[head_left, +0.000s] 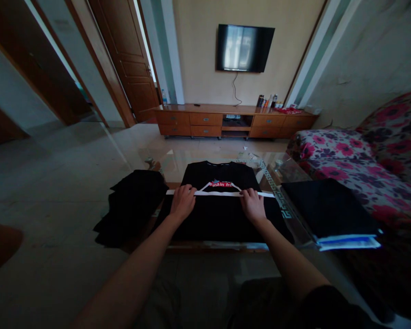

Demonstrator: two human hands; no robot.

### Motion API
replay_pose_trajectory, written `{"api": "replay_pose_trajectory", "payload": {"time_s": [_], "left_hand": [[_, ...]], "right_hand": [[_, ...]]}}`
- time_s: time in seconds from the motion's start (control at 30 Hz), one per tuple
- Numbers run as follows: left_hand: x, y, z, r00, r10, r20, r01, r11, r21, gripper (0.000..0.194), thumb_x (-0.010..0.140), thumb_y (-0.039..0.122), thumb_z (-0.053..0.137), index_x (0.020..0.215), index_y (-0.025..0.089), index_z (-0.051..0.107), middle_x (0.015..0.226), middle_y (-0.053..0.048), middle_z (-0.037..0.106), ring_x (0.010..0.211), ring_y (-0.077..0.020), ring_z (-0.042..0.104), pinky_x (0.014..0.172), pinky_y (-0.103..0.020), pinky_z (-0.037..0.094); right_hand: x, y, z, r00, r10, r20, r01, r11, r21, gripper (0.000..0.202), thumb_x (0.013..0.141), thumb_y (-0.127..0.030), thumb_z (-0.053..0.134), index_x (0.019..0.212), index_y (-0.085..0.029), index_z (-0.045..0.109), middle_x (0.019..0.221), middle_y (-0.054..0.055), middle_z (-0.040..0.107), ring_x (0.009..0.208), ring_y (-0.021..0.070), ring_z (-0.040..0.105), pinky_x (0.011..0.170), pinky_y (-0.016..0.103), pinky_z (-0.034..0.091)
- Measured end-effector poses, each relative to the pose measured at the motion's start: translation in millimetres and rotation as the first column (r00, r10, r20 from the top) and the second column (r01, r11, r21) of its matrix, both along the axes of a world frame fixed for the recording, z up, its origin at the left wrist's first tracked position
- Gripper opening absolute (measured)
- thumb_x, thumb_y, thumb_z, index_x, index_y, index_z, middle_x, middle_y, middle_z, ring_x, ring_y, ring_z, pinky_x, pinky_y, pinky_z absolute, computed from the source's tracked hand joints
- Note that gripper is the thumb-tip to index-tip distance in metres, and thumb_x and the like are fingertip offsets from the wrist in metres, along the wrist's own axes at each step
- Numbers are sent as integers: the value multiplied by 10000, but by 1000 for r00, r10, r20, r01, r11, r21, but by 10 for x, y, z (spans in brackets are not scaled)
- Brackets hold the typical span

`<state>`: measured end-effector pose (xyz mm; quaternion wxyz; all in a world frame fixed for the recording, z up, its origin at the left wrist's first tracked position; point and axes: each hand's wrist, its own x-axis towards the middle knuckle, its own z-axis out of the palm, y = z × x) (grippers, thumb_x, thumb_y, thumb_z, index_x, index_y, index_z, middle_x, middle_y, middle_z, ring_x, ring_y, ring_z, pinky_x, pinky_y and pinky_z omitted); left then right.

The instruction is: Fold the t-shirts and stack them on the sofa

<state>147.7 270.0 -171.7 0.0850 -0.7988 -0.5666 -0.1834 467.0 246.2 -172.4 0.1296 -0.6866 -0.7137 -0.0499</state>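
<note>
A black T-shirt [222,219] with a red and white chest print lies flat on a glass-topped table [171,164], its neckline at the far side. Across it runs a narrow white strip [217,193]; whether this is an edging or a separate band I cannot tell. My left hand [184,201] closes its fingers on the strip's left part. On the right part, my right hand [253,204] grips in the same way, fingers curled. Between both hands, thin white lines rise from the strip toward the print.
Left of the shirt lies a heap of black cloth [133,201]. To the right is a flat black stack [332,208] with a white and blue edge. A flowered sofa [339,164] stands at right. Beyond are a wooden TV cabinet [205,119] and a wall television [245,48].
</note>
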Motion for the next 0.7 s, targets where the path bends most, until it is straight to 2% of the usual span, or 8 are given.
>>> {"api": "replay_pose_trajectory", "payload": {"time_s": [0.1,0.27,0.33,0.4,0.47,0.53,0.6,0.7], "left_hand": [[106,-59,-91,994,-113,-4,112,990,-88,305,1019,364,456,1245,245,623,1291,-100,613,1205,-270,549,1067,-435,401],[158,-129,-279,996,-83,37,88,985,-151,546,1033,526,384,1487,241,485,1570,-90,469,1486,-293,353,1229,-474,240],[164,-160,-286,996,-75,42,81,984,-160,587,1036,525,366,1534,221,435,1625,-89,400,1534,-285,277,1256,-472,190],[179,-211,-259,990,-138,43,143,977,-158,609,1045,507,345,1575,209,372,1665,-79,329,1560,-256,221,1271,-448,165],[197,-280,-227,969,-244,40,247,952,-181,628,1048,518,335,1607,233,310,1693,-52,263,1572,-228,183,1274,-428,162],[209,-345,-213,949,-313,37,313,922,-229,649,1041,558,335,1621,277,271,1703,-30,233,1576,-224,174,1270,-435,171],[214,-389,-218,945,-327,35,324,907,-269,672,1029,597,337,1626,300,256,1703,-26,231,1575,-235,178,1264,-454,179],[228,-413,-236,959,-282,34,280,922,-269,713,1014,628,352,1628,277,261,1701,-51,229,1577,-263,169,1263,-492,163]], "right_hand": [[-155,-89,-73,1000,-4,-1,4,996,-92,425,1054,-465,362,1385,-288,563,1439,133,510,1297,316,422,1080,534,301],[-229,-113,-155,1000,-7,18,10,976,-217,692,1016,-665,291,1608,-307,318,1679,114,233,1528,362,142,1169,652,107],[-249,-135,-146,1000,-10,20,15,968,-251,749,1006,-695,263,1639,-295,247,1711,111,139,1552,380,65,1167,685,65],[-293,-200,-134,999,28,16,-24,972,-232,777,1005,-695,259,1656,-277,191,1724,104,70,1563,376,21,1179,681,45],[-350,-291,-130,991,135,13,-130,969,-212,762,1006,-690,267,1658,-308,170,1730,65,41,1571,353,5,1197,660,26],[-393,-364,-128,973,232,5,-225,947,-230,724,1001,-702,271,1645,-384,184,1731,12,45,1573,349,9,1196,671,19],[-410,-388,-120,966,258,-8,-251,931,-264,713,984,-736,277,1629,-443,199,1730,-22,37,1570,376,8,1177,709,26],[-416,-355,-98,971,239,-10,-232,930,-286,751,955,-777,306,1624,-452,202,1728,-31,-7,1564,411,-10,1163,735,32]]}}
